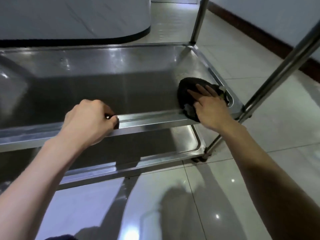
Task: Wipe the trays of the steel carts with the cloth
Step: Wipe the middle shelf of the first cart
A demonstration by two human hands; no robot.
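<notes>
Right hand (pixel 210 105) flat with fingers straight, pressing a dark cloth (pixel 186 94) onto the floor of the middle tray (pixel 86 84) of a steel cart, at the tray's near right corner; cloth is bunched, part of it lapping over the near rim and touching the right wall. Left hand (pixel 90 118) curled over the tray's near rim (pixel 147 118), fingers wrapped around the edge, gripping it about midway along. Lower tray (pixel 188 135) shows beneath, its right corner visible under the near rim. Two upright steel posts (pixel 199 19) rise at the cart's right side, the nearer one slanting across the top right of the view. A caster (pixel 200 158) sits at the lower right corner. Glossy tiled floor (pixel 242 66) around the cart, white curved unit with a black base (pixel 78 18) behind it
</notes>
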